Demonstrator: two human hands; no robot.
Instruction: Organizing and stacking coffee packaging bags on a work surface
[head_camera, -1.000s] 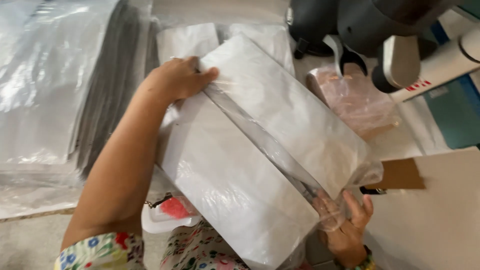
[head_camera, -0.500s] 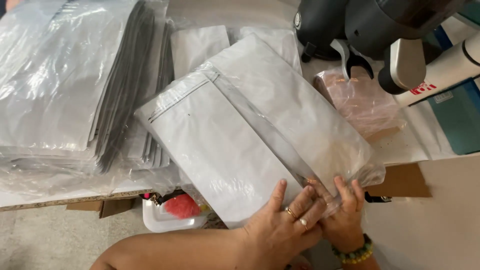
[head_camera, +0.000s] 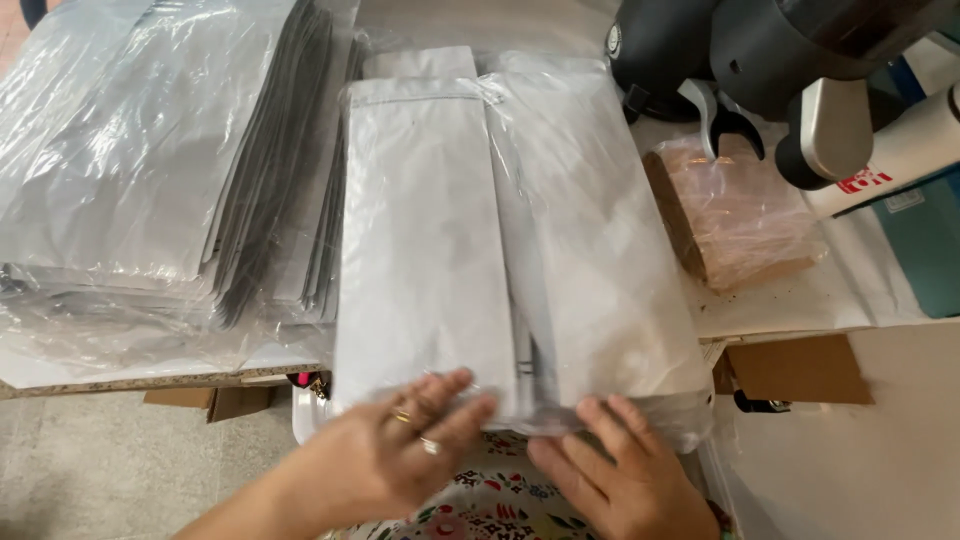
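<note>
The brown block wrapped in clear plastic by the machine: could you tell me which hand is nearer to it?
Right. The right hand lies below the brown block, on the near edge of the white pouches; the left hand is farther left.

A clear plastic pack of two white flat bags (head_camera: 500, 240) lies in the middle. On the left lies a stack of grey bags in plastic film (head_camera: 150, 150). A brown block in clear wrap (head_camera: 735, 210) lies on the right, near a red label on a white tube (head_camera: 862, 182).

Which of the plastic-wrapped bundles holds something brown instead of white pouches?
The small wrapped brown block at the right, under the dark machine. The big stack at left and the bundle under both hands hold whitish pouches.
</note>
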